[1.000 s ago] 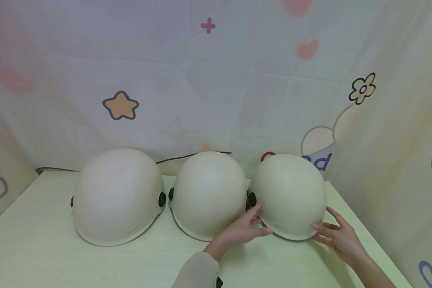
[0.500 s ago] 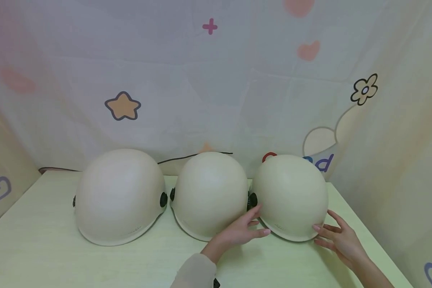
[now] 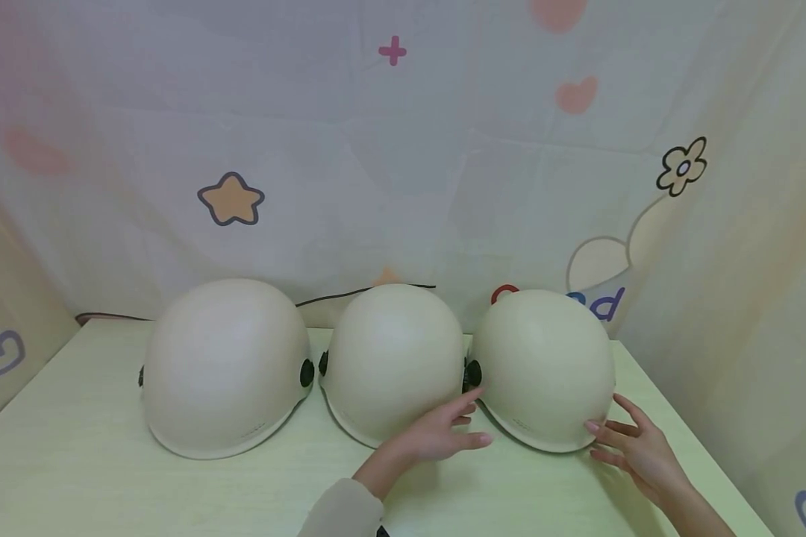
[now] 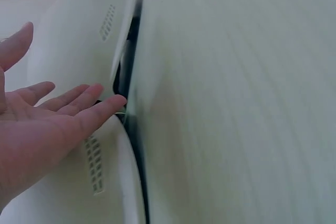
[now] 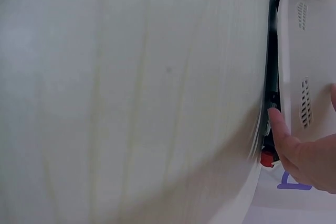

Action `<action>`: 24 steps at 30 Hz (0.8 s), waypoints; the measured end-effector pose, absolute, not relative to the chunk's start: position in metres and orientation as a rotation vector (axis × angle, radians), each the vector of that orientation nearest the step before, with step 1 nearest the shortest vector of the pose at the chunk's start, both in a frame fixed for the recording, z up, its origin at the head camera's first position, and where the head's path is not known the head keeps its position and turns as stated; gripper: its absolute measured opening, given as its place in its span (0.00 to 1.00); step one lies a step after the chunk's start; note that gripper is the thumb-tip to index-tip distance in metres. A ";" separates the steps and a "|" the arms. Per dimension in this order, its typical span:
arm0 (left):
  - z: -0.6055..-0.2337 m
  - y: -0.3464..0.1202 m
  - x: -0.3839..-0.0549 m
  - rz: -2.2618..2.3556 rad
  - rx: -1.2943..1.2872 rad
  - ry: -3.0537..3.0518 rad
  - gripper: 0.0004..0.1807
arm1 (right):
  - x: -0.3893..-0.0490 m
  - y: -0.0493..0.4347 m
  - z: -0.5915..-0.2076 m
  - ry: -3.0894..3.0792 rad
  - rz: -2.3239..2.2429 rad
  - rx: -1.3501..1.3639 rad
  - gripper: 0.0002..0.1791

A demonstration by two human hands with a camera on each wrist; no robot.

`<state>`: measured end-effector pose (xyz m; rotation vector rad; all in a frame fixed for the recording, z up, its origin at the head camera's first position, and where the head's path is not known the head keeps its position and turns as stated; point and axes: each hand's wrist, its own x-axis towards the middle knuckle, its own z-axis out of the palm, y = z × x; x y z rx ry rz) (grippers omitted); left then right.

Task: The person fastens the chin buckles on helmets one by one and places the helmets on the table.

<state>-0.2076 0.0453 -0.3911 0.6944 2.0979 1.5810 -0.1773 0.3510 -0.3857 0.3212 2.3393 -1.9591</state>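
Observation:
Three cream helmets stand in a row, domes up: a left helmet [image 3: 228, 365], a middle helmet [image 3: 396, 350] and a right helmet [image 3: 544, 365]. In the head view my left hand [image 3: 433, 434] overlaps the middle helmet, its fingers extended toward the right one's lower left rim. The left wrist view shows that hand [image 4: 58, 124] with fingers spread over the gap between two helmets. My right hand [image 3: 648, 451] rests its fingertips on the right helmet's lower right side. Its index finger [image 5: 281, 124] lies along the rim in the right wrist view.
Black round side knobs [image 3: 307, 373] stick out between the helmets. The pale green table [image 3: 175, 500] ends close to the right helmet at its right edge [image 3: 688, 429]. A printed curtain [image 3: 349, 186] hangs behind. A red buckle [image 5: 266, 158] shows under the right helmet.
My left hand has drawn back a little to the left, away from the right helmet. My right hand stays at that helmet's side, and the helmets hold their places.

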 end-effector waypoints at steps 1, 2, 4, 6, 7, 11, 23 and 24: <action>-0.390 0.043 -0.206 1.577 0.698 2.095 0.38 | -0.177 0.351 -0.386 2.339 -1.959 0.319 0.51; -0.388 0.040 -0.205 1.573 0.703 2.095 0.38 | -0.177 0.351 -0.386 2.339 -1.959 0.321 0.51; -0.386 0.035 -0.203 1.566 0.707 2.098 0.37 | -0.176 0.351 -0.386 2.340 -1.958 0.325 0.51; -0.384 0.029 -0.200 1.568 0.700 2.100 0.36 | -0.176 0.351 -0.387 2.343 -1.953 0.330 0.50; -0.383 0.026 -0.199 1.571 0.697 2.101 0.36 | -0.175 0.351 -0.387 2.345 -1.950 0.329 0.50; -0.382 0.013 -0.195 1.567 0.699 2.113 0.34 | -0.175 0.352 -0.386 2.350 -1.935 0.334 0.50; -0.382 -0.056 -0.199 1.577 0.785 2.003 0.26 | -0.171 0.351 -0.386 2.435 -1.840 0.322 0.50; -0.383 -0.063 -0.200 1.583 0.781 2.004 0.26 | -0.170 0.351 -0.386 2.445 -1.832 0.320 0.50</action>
